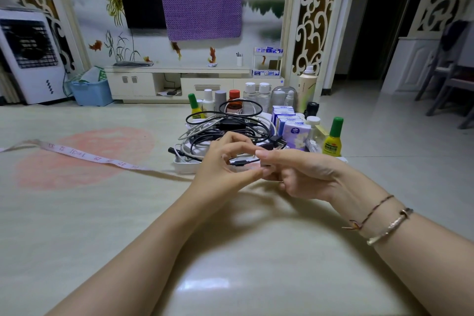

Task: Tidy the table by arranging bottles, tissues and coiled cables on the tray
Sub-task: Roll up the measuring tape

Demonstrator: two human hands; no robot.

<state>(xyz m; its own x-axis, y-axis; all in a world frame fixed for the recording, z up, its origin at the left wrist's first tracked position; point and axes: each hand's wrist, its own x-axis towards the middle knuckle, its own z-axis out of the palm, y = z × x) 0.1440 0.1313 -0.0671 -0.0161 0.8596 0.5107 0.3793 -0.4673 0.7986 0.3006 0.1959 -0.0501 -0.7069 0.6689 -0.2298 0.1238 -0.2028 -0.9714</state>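
Both hands over the near rim of the tray: left hand and right hand pinching a black cable plug. Cables, tissue packs, bottles crowding the tray. Tape measure trailing left; wide bare table nearer.

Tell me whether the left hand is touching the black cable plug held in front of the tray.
Touching. The head view shows the left hand's fingertips pinching the black cable plug, while the right hand holds its other end.
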